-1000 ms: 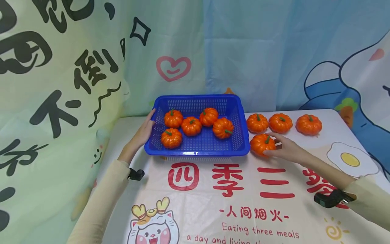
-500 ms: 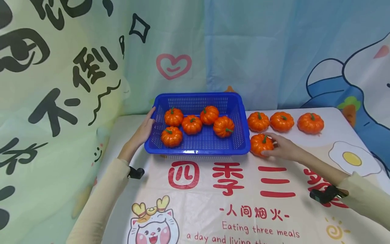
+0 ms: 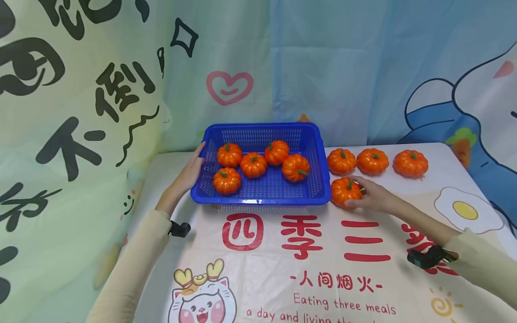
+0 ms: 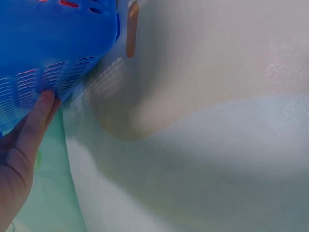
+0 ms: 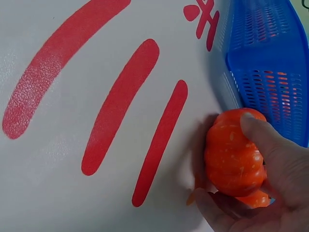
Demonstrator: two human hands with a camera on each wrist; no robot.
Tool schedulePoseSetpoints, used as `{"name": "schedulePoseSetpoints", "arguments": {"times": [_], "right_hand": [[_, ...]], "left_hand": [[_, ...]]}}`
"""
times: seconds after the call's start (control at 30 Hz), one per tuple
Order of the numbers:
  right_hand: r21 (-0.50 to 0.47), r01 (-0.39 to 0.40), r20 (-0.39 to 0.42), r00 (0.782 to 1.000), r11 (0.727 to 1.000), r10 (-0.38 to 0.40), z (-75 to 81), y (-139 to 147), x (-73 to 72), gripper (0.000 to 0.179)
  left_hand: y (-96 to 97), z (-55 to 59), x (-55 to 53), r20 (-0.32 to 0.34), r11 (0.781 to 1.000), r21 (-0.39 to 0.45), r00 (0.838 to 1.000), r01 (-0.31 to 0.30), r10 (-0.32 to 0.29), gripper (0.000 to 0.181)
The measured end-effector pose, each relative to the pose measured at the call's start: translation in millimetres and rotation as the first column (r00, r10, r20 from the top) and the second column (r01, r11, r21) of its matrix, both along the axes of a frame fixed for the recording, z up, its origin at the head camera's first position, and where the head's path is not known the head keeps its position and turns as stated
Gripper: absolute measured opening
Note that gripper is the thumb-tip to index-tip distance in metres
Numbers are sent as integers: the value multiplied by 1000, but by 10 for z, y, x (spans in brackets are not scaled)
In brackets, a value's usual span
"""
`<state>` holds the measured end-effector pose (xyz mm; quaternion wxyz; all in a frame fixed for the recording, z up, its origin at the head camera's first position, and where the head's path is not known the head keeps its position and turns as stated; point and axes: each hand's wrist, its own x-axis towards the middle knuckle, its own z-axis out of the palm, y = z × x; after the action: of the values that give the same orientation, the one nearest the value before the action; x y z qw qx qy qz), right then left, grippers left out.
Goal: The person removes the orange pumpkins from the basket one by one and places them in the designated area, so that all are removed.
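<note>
In the head view, the right hand [image 3: 373, 196] grips a small orange pumpkin [image 3: 345, 193] on the tabletop [image 3: 274, 269], just beside a blue perforated basket [image 3: 258, 201] containing five similar pumpkins [image 3: 253, 166]. In the left wrist view, the left hand [image 4: 18, 162] touches the basket's side with nearly straight fingers. The right wrist view shows thumb and fingers curled around the pumpkin.

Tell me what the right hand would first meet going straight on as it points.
The blue basket, probably at its right side; the pumpkin in the right hand leads, and any gap is unclear.
</note>
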<state>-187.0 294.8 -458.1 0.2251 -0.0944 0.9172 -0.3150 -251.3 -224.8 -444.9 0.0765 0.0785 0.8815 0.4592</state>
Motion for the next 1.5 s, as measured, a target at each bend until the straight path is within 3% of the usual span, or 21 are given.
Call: {"name": "schedulePoseSetpoints", "arguments": {"times": [0.67, 0.77, 0.9, 1.07, 1.2, 1.27, 1.5], "right_hand": [[4, -10, -19, 1000, 1000, 11, 45, -30, 39, 100], [31, -28, -52, 998, 999, 30, 176, -32, 30, 102], [57, -21, -138, 990, 998, 28, 503, -83, -12, 93], [-4, -22, -259, 966, 1000, 20, 866, -286, -57, 82], [-25, -75, -265, 962, 997, 66, 956, -523, -73, 76], [-29, -112, -246, 964, 993, 102, 941, -638, -86, 73], [-32, -208, -177, 964, 978, 199, 813, -971, -266, 65]], "left_hand": [[9, -15, -9, 1, 1000, 5, 1000, 4, -4, 59], [11, -16, -10, 2, 1000, 0, 1000, 3, -3, 59], [0, -15, -14, 10, 1000, -4, 1000, -5, 5, 60], [14, 73, 20, 41, 1000, 18, 999, -3, 2, 59], [68, 232, 106, 59, 999, 53, 998, 4, -7, 60], [79, 257, 121, 63, 998, 60, 998, 8, -12, 60], [-1, 3, 6, 26, 999, 42, 1000, 11, -12, 60]]}}
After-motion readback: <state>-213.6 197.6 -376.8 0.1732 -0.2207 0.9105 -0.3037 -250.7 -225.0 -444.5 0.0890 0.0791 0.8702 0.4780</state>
